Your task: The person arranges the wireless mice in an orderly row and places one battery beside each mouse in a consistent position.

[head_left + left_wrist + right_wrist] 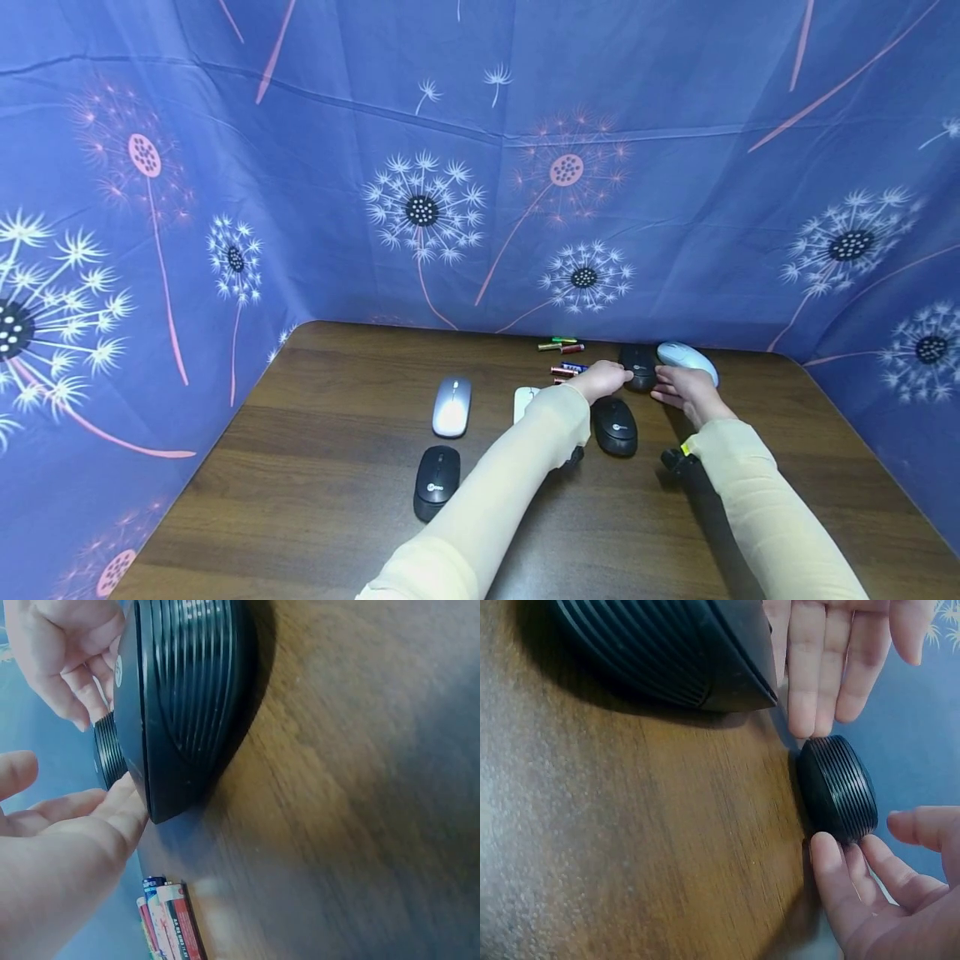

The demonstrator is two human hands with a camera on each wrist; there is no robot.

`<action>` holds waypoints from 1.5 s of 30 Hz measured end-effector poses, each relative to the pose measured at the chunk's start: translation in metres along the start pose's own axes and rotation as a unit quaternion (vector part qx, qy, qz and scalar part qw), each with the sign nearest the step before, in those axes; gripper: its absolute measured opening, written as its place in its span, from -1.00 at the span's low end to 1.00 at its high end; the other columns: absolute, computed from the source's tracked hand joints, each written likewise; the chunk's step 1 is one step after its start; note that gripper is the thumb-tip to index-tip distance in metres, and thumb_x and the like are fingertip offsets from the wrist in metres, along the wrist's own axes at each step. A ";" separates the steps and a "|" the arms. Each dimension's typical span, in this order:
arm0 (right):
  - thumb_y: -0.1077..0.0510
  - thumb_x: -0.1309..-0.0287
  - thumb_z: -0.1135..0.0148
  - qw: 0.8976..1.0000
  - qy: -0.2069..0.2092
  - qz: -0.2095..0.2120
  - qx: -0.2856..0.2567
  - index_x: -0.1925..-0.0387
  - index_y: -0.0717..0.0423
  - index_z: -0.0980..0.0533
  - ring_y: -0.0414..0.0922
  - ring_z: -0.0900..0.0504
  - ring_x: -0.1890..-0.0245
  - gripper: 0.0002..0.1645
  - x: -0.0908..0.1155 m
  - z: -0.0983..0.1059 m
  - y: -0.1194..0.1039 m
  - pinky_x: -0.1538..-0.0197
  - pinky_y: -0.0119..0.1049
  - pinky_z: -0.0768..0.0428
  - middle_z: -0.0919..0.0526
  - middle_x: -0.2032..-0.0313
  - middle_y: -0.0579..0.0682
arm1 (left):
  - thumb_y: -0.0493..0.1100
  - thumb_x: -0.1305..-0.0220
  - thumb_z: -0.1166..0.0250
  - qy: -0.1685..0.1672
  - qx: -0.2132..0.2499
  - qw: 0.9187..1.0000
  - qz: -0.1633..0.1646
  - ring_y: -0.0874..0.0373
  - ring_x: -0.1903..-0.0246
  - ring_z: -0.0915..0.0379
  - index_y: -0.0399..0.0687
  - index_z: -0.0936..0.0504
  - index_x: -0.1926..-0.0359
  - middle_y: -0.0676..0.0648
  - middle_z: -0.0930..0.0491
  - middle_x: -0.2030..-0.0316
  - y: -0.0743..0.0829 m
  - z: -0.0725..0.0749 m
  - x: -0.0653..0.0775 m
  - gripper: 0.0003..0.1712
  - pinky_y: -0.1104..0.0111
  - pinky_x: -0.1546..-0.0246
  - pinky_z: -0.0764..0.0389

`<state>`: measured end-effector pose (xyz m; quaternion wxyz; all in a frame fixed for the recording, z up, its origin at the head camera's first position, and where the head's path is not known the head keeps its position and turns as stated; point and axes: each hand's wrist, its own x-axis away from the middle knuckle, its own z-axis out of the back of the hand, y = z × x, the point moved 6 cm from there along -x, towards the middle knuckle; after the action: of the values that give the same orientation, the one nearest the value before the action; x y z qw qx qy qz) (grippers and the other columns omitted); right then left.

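Head view: left hand (606, 380) and right hand (692, 393), fingers nearly straight, flank a black ribbed plastic mouse (639, 367), not yet lifted; red-and-blue cylindrical batteries (574, 367) lie left of it.

Rear black mouse (637, 367) flanked: left hand (603, 381) against its left side, right hand (692, 393) against its right. Front black mouse (615, 427) obstructs near-side access, slightly left; hanging cloth (675, 275) limits the far side. Pale mouse (686, 358) crowds the right hand; batteries (573, 367) border the left. Free lanes: tabletop (645, 533) between forearms, and at far left.
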<state>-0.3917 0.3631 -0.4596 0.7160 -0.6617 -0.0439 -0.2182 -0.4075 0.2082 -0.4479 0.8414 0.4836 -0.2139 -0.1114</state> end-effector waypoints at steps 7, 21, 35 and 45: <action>0.24 -0.28 -0.06 1.000 -0.017 -0.017 -0.017 0.17 0.22 -0.41 -0.23 -0.61 0.46 -0.87 0.001 -0.001 0.005 0.17 -0.33 -0.66 -0.58 0.49 -0.12 | -0.05 -0.34 -0.09 0.036 -0.002 0.999 0.004 0.16 -0.11 -0.44 -0.19 -0.59 -0.05 -0.05 -0.58 -0.05 -0.001 0.003 0.007 -0.60 0.43 -0.12 -0.41; 0.28 -0.29 -0.02 0.999 -0.032 -0.027 -0.032 0.17 0.23 -0.41 -0.25 -0.63 0.47 -0.89 0.002 -0.004 0.004 0.16 -0.35 -0.65 -0.57 0.50 -0.08 | -0.05 -0.30 -0.15 0.043 0.032 0.999 -0.003 0.12 -0.03 -0.48 -0.20 -0.63 0.03 -0.06 -0.62 0.04 0.000 0.008 0.009 -0.63 0.40 -0.05 -0.45; 0.30 -0.26 -0.05 0.995 -0.060 -0.032 -0.078 0.35 0.18 -0.43 -0.21 -0.64 0.49 -0.94 0.012 -0.005 -0.002 0.19 -0.34 -0.66 -0.61 0.54 -0.05 | -0.04 -0.29 -0.16 0.042 0.027 0.999 -0.022 0.15 -0.04 -0.47 -0.16 -0.64 0.02 -0.03 -0.61 0.01 0.005 0.015 0.018 -0.63 0.42 -0.04 -0.45; 0.32 -0.29 0.02 0.988 -0.119 0.006 -0.094 0.42 0.12 -0.47 -0.21 -0.66 0.45 -0.81 0.028 -0.012 -0.023 0.18 -0.33 -0.65 -0.64 0.50 -0.05 | 0.00 -0.33 -0.13 0.024 -0.001 0.998 -0.057 0.18 -0.17 -0.39 -0.12 -0.52 -0.17 -0.01 -0.53 -0.13 0.018 0.031 0.038 -0.53 0.40 -0.15 -0.40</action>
<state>-0.3777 0.3434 -0.4303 0.6417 -0.7474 -0.1042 -0.1369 -0.3889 0.1782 -0.4090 0.8391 0.4966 -0.1656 -0.1482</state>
